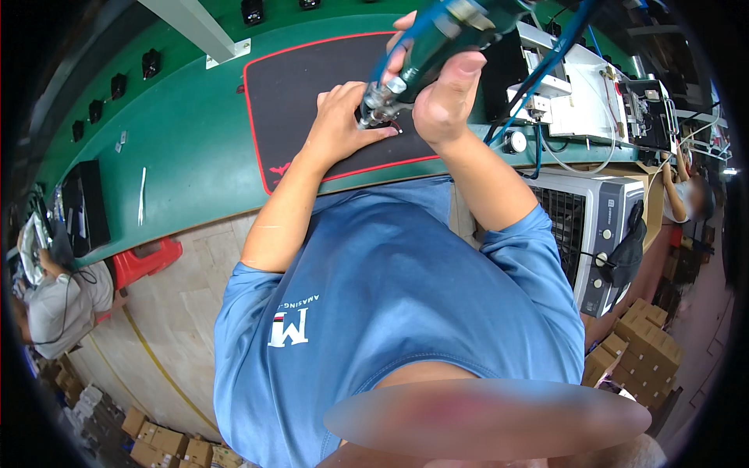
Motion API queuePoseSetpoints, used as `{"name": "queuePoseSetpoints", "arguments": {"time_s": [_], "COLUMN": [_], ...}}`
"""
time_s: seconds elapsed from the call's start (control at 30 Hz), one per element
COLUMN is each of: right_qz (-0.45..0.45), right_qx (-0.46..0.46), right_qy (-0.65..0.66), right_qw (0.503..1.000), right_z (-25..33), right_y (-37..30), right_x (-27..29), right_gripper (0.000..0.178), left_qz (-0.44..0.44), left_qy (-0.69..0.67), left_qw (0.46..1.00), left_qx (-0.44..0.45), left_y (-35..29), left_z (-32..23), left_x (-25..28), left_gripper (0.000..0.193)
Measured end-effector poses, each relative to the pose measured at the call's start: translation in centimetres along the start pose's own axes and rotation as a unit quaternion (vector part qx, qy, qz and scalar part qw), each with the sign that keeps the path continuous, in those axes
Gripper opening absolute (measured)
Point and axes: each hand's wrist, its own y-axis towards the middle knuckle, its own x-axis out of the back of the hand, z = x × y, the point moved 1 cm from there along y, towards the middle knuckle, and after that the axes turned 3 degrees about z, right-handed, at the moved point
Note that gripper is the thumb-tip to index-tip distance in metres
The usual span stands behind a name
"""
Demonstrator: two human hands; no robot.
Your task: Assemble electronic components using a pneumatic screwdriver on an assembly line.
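Observation:
My right hand (446, 105) is wrapped round a dark green power screwdriver (437, 54) with a metal nose, tilted so that its nose points down and left. On the black mat (285, 93) with a red edge, my left hand (339, 121) is bent around the spot where the tool's tip comes down. Its thumb and fingers close in on something small, mostly hidden by the hand and the nose. A bit of thin wire shows beside the thumb. The tool's upper part is blurred and runs toward the top edge of the view.
The green bench (195, 148) carries a white machine (581, 97), blue hoses (562, 54) and a round gauge (515, 141) at the right. An air cooler (597, 234) stands below. At left are a black tray (86, 204), a red stool (148, 261) and a seated person (70, 304).

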Motion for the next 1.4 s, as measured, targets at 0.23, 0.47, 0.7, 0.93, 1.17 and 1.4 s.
{"name": "queuePoseSetpoints", "arguments": {"time_s": [0.23, 0.47, 0.7, 0.93, 1.17, 1.4], "right_qz": [0.134, 0.126, 0.061, 0.061, 0.130, 0.028], "right_qx": [-0.085, -0.209, -0.051, -0.073, -0.008, -0.061], "right_qy": [0.083, 0.115, -0.092, -0.097, 0.150, -0.219], "right_qw": [0.984, 0.963, 0.993, 0.991, 0.980, 0.973], "right_z": [8.5, -0.9, -0.7, -1.2, 0.4, 13.8], "right_y": [6.2, 1.5, 1.1, -0.2, 3.9, 7.8], "right_x": [-4.5, 2.0, 0.6, 1.2, -0.9, 0.7], "right_gripper": [0.093, 0.065, 0.064, 0.063, 0.065, 0.109], "left_qz": [-0.043, -0.063, -0.060, -0.037, -0.002, -0.003], "left_qy": [0.069, 0.052, 0.033, 0.009, 0.125, 0.110], "left_qw": [0.995, 0.992, 0.994, 0.996, 0.992, 0.991], "left_qx": [-0.061, -0.097, -0.089, -0.084, -0.026, -0.082], "left_y": [-0.6, -0.1, -0.3, -0.2, -0.5, 5.3], "left_z": [0.4, -0.6, 0.2, 0.3, -0.1, -2.7], "left_x": [-0.2, 0.1, -0.3, 0.1, 0.3, 1.2], "left_gripper": [0.078, 0.092, 0.097, 0.089, 0.087, 0.089]}}
